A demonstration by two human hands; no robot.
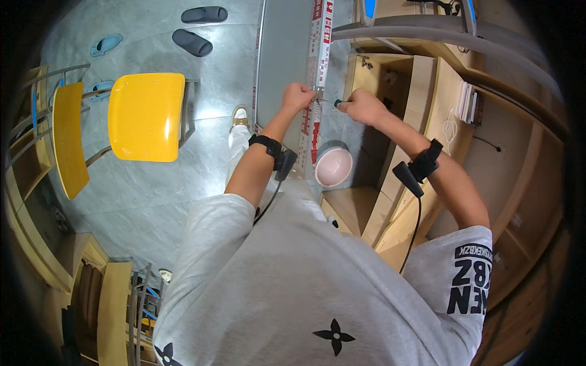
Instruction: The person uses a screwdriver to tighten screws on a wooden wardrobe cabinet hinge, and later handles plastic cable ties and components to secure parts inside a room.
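A long grey panel (284, 61), its edge strip (320, 49) covered in red-and-white print, stands in front of me. My left hand (297, 97) is closed in a pinch at this edge; what its fingertips hold, if anything, is too small to make out. From the right, my right hand (364, 108) grips a screwdriver (338, 104) by its dark green handle. Its thin metal shaft points left toward the strip, close to my left fingertips. Whether the tip touches a screw does not show.
A pink basin (334, 167) sits on the floor right of the panel, beside open wooden cabinets (381, 91). Left of the panel stands a yellow chair (146, 116). Dark slippers (192, 43) and light blue shoes (106, 45) lie farther off. A curved metal rail (415, 32) crosses the upper right.
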